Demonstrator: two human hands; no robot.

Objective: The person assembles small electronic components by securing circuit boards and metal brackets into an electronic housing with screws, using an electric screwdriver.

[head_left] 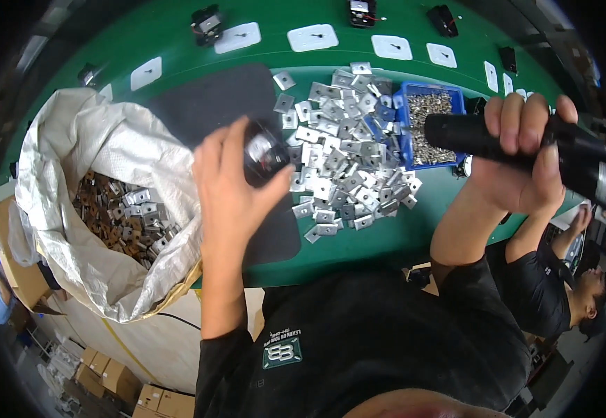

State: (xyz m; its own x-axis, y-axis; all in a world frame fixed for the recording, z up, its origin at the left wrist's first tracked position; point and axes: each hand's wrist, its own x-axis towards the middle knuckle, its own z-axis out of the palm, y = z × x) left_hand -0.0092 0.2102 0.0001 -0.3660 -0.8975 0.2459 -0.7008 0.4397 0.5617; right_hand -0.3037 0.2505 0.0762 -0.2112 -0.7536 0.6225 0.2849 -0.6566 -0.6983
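My left hand [230, 184] is wrapped round a black plastic housing [264, 153] with a shiny face, held over the dark grey mat [275, 233]. Its underside is hidden by my fingers and palm. Raised on the right, my right hand [525, 146] grips a black cylindrical power screwdriver [466, 132], its front end pointing left. Beneath that tool stands a blue bin [406, 150] full of small screws [428, 108]. Between my hands lies a spread heap of square metal plates [348, 153], each with a hole.
At the left stands a white woven sack [45, 195] holding more metal plates [125, 223]. Along the far side of the green table [275, 275] lie white trays [312, 37] and black housings [363, 12]. Another person [539, 292] sits at the right. Cardboard boxes [118, 376] stand on the floor.
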